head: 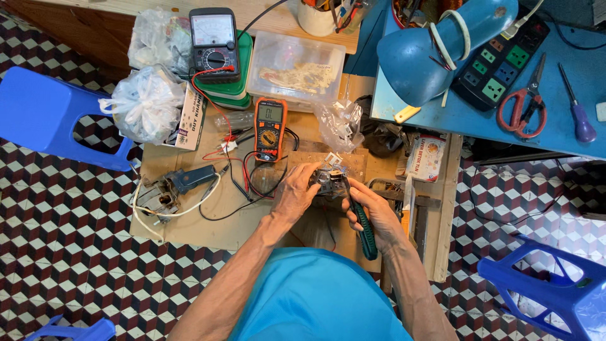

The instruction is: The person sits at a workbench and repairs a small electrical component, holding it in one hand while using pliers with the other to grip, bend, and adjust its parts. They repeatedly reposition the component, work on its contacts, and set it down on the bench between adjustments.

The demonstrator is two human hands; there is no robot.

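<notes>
Centre frame: left hand point(295, 192) clasps a small grey metal-and-plastic electrical part point(328, 181) over the worn wooden board point(315, 227). Right hand point(372, 211) is closed round a green-handled screwdriver point(364, 226), tip at the part. Step looks like working a fastener; needs steady tip alignment. Orange digital multimeter point(270, 128) just above.

Grey-screened orange multimeter point(270, 129) centre; white-red carton point(426, 158) stands right.

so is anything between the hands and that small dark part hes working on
Nothing visible stands between them. The left hand already grips the small dark part from its left side, and the right hand, holding a green-handled tool, meets it from the right. The orange multimeter and its leads lie behind, clear of both.
</notes>
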